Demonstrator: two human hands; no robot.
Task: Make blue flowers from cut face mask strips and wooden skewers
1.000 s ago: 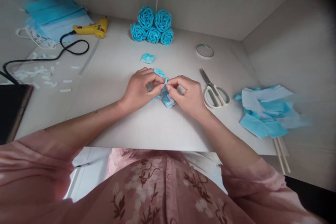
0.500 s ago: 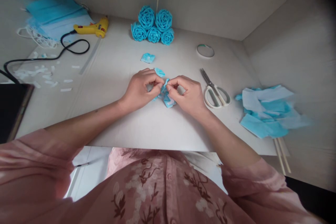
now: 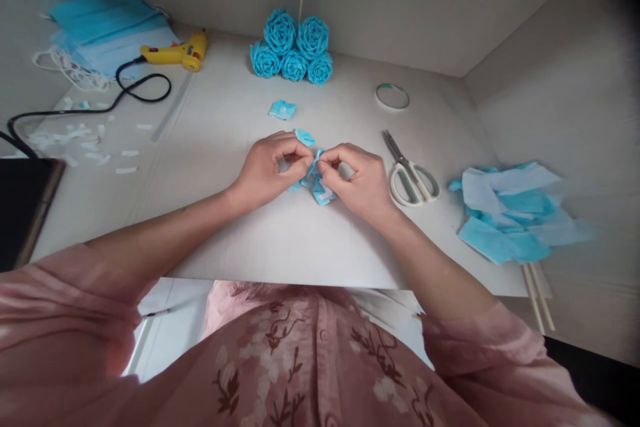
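Observation:
Between thumb and forefinger, my left hand [image 3: 273,163] pinches one side of a small blue fabric piece [image 3: 317,158]. My right hand [image 3: 356,177] pinches its other side, the fingertips of both hands almost meeting over the table. Below them lie more small blue and white pieces [image 3: 324,193], partly hidden by the fingers. Just beyond my left hand is another blue piece [image 3: 304,137], and a little farther off lies a loose blue scrap [image 3: 282,109]. White-handled scissors [image 3: 411,177] rest to the right of my right hand, blades pointing away.
Several rolled blue roses [image 3: 293,47] are stacked at the back. A yellow glue gun [image 3: 180,52] with a black cord lies by face masks [image 3: 113,27]. White snippets [image 3: 75,140] are scattered at left. A tape roll [image 3: 392,97], blue and white strips [image 3: 510,207] and wooden sticks [image 3: 538,297] are at right.

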